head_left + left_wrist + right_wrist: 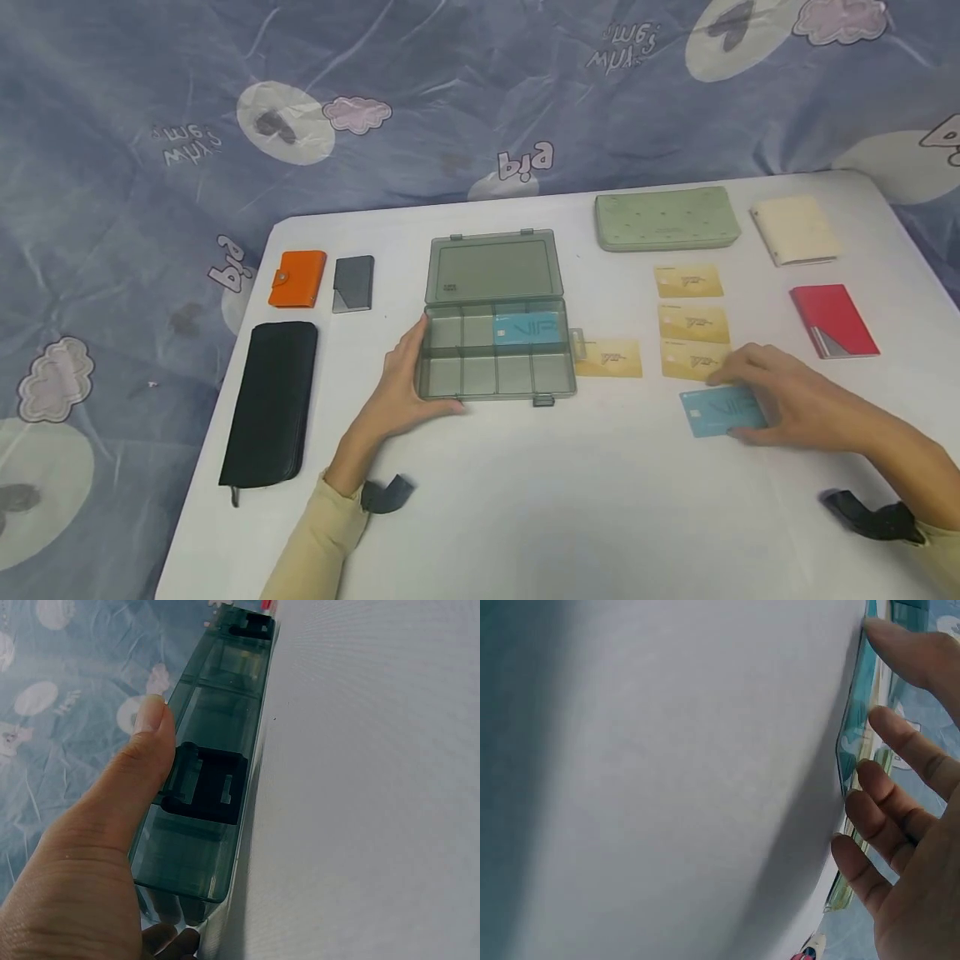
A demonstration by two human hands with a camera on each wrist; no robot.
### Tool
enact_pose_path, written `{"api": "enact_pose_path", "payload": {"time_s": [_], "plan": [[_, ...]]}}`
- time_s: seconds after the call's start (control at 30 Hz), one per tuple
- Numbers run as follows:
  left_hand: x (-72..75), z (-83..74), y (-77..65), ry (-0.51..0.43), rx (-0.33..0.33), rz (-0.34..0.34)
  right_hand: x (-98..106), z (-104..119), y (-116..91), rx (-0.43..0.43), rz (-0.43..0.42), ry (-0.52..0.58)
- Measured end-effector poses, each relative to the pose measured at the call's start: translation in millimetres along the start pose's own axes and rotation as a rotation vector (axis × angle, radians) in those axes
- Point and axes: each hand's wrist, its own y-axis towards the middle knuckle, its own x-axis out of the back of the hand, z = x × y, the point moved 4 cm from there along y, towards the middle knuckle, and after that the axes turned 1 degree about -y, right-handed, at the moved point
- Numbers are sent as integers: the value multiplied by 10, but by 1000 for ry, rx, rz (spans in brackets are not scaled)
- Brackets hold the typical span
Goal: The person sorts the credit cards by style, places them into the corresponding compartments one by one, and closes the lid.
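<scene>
A clear grey-green plastic organizer box [497, 350] stands with its lid [495, 268] folded back. One blue VIP card [527, 328] lies in its upper right part. My left hand [397, 379] holds the box by its left end, the thumb along the front wall beside a dark latch [210, 784]. Further right, my right hand [787, 400] pinches a second blue VIP card [720, 412] by its edges, thumb near and fingers on the far side. Just beyond that card are several gold cards [693, 322]; another gold card [611, 358] lies against the box's right side.
On the left are an orange card holder [297, 279], a grey card case [352, 283] and a black zip wallet [270, 404]. A green pouch [667, 219], cream notebook [797, 229] and red card case [834, 321] lie at the right on the white table [562, 517].
</scene>
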Motion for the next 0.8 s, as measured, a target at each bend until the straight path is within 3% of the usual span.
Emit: {"api": "enact_pose_path", "payload": {"time_s": [0.3, 0.8], "plan": [[-6, 28, 3, 2, -14, -4, -40, 125, 92, -58, 66, -42], [6, 7, 6, -1, -3, 0, -38, 175, 167, -184, 158, -8]]}}
